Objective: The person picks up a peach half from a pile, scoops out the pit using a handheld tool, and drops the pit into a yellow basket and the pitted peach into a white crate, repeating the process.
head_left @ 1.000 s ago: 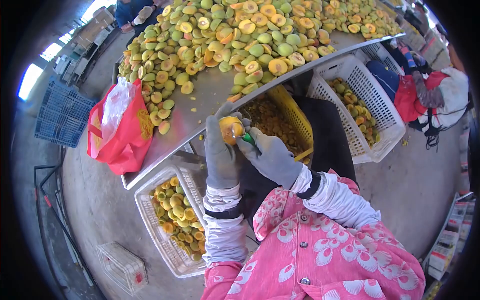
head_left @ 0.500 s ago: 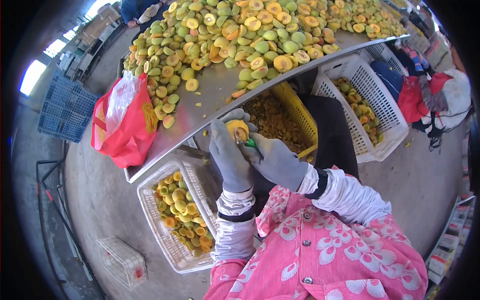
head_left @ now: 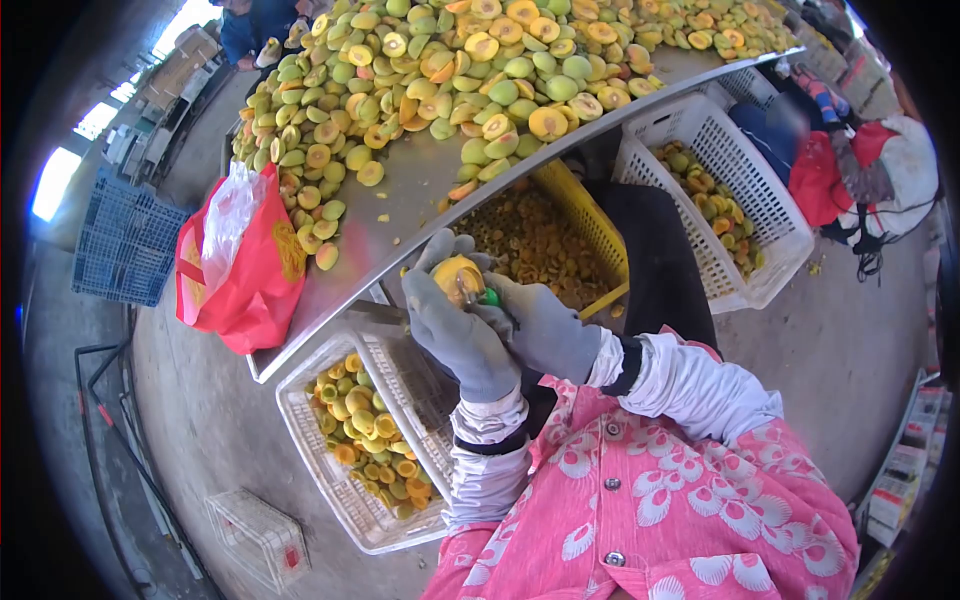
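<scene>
In my gloved left hand rests a halved stone fruit, yellow-fleshed, with the fingers curled around it. My gloved right hand grips a small pitting tool with a green handle. Its metal end is against the fruit, partly hidden by fingers. Both hands are close together in front of the metal table's edge. Below and beyond them stands a yellow crate holding brownish pits and scraps.
Halved fruit is heaped on the metal table. A red bag stands at the table's left end. White crates of fruit halves stand left and right. Another person is at the far left.
The fruit has turned in my left hand, and its cut face is less visible. Both hands have shifted slightly left and down. The whole view has moved a little.
</scene>
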`<state>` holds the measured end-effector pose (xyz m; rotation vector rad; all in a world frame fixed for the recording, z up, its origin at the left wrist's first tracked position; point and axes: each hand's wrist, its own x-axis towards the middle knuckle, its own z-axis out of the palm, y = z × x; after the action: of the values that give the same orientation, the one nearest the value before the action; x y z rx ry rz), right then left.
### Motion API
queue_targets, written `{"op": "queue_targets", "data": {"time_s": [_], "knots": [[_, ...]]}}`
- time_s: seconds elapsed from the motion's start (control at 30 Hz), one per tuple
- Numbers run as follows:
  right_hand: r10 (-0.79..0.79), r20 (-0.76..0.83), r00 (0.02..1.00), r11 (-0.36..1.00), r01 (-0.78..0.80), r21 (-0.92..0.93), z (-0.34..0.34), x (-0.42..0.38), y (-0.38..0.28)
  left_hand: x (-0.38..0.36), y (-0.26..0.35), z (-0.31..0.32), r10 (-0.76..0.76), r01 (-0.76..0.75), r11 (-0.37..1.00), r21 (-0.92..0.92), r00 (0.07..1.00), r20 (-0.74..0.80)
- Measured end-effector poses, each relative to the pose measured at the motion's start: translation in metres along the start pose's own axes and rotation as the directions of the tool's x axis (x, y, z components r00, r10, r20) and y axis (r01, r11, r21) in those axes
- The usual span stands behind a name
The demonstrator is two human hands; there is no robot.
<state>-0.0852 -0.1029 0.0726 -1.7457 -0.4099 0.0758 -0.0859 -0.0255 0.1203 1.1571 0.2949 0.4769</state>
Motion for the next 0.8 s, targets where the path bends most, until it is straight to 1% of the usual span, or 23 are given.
{"op": "queue_targets", "data": {"time_s": [0.07, 0.1, 0.17, 0.2, 0.27, 0.3, 0.33, 0.37, 0.4, 0.47, 0.5, 0.57, 0.6, 0.63, 0.67, 0.7, 0.77, 0.8], "knots": [[-0.021, -0.019, 1.0, 0.999, 0.022, 0.034, 0.001, 0.001, -0.002, -0.001, -0.002, 0.001, 0.043, -0.047, 0.996, -0.072, 0.998, -0.051], [-0.023, -0.021, 1.0, 0.999, 0.023, 0.034, 0.001, 0.0, -0.002, -0.002, -0.002, 0.0, 0.044, -0.048, 0.996, -0.073, 0.998, -0.049], [-0.026, -0.004, 1.0, 0.998, 0.026, 0.051, 0.001, 0.0, -0.003, -0.002, -0.002, -0.001, 0.098, -0.098, 0.995, -0.005, 0.995, -0.017], [-0.033, -0.005, 0.999, 0.998, 0.033, 0.046, 0.001, 0.0, -0.002, -0.002, -0.001, -0.003, 0.103, -0.104, 0.995, -0.011, 0.995, -0.014], [-0.038, 0.06, 0.997, 0.997, 0.034, 0.073, 0.002, -0.001, 0.003, 0.002, 0.002, -0.011, 0.067, -0.07, 0.996, 0.046, 0.996, 0.063], [-0.042, 0.056, 0.998, 0.997, 0.038, 0.067, -0.001, -0.001, 0.0, 0.008, 0.004, -0.016, 0.07, -0.072, 0.997, 0.04, 0.995, 0.068], [0.008, 0.09, 0.996, 1.0, -0.007, -0.013, -0.005, -0.002, -0.004, 0.015, 0.005, -0.023, -0.057, 0.056, 0.998, 0.011, 0.99, 0.128], [0.062, 0.121, 0.991, 0.994, -0.05, -0.093, -0.007, -0.003, -0.007, 0.018, 0.006, -0.026, -0.181, 0.186, 0.983, -0.009, 0.965, 0.189], [0.059, 0.125, 0.99, 0.994, -0.047, -0.096, -0.006, -0.003, -0.006, 0.016, 0.006, -0.025, -0.177, 0.183, 0.983, -0.013, 0.966, 0.187], [0.102, 0.113, 0.988, 0.994, -0.106, 0.032, -0.001, -0.003, -0.003, 0.016, 0.008, -0.018, -0.097, 0.082, 0.987, 0.138, 0.989, 0.112], [0.098, 0.11, 0.989, 0.994, -0.102, 0.034, 0.0, -0.004, -0.005, 0.011, 0.009, -0.015, -0.094, 0.077, 0.987, 0.14, 0.989, 0.115], [0.081, 0.124, 0.989, 0.986, -0.098, 0.135, -0.001, 0.0, -0.014, 0.004, 0.016, -0.008, 0.086, -0.096, 0.983, 0.155, 0.994, 0.073], [-0.004, 0.041, 0.999, 0.999, 0.003, 0.033, -0.001, -0.002, -0.02, 0.004, 0.01, -0.013, 0.14, -0.151, 0.983, 0.1, 0.984, 0.114], [-0.046, 0.038, 0.998, 0.998, 0.045, 0.038, 0.003, 0.0, -0.01, 0.006, 0.007, -0.01, 0.173, -0.177, 0.981, 0.081, 0.984, 0.05], [-0.054, -0.001, 0.999, 0.993, 0.053, 0.102, 0.003, 0.0, -0.013, 0.004, 0.007, -0.007, 0.295, -0.309, 0.943, 0.127, 0.949, 0.114], [-0.173, -0.016, 0.985, 0.984, 0.174, 0.046, 0.003, 0.001, -0.002, 0.006, 0.002, -0.003, 0.294, -0.293, 0.956, -0.026, 0.952, 0.085], [-0.039, 0.028, 0.999, 0.999, 0.039, -0.017, -0.005, 0.004, -0.02, 0.004, 0.011, 0.004, 0.199, -0.194, 0.978, -0.076, 0.978, 0.056], [-0.049, 0.047, 0.998, 0.998, 0.05, -0.04, -0.003, 0.004, -0.011, 0.005, 0.01, 0.002, 0.233, -0.229, 0.972, -0.053, 0.969, 0.083]]}}
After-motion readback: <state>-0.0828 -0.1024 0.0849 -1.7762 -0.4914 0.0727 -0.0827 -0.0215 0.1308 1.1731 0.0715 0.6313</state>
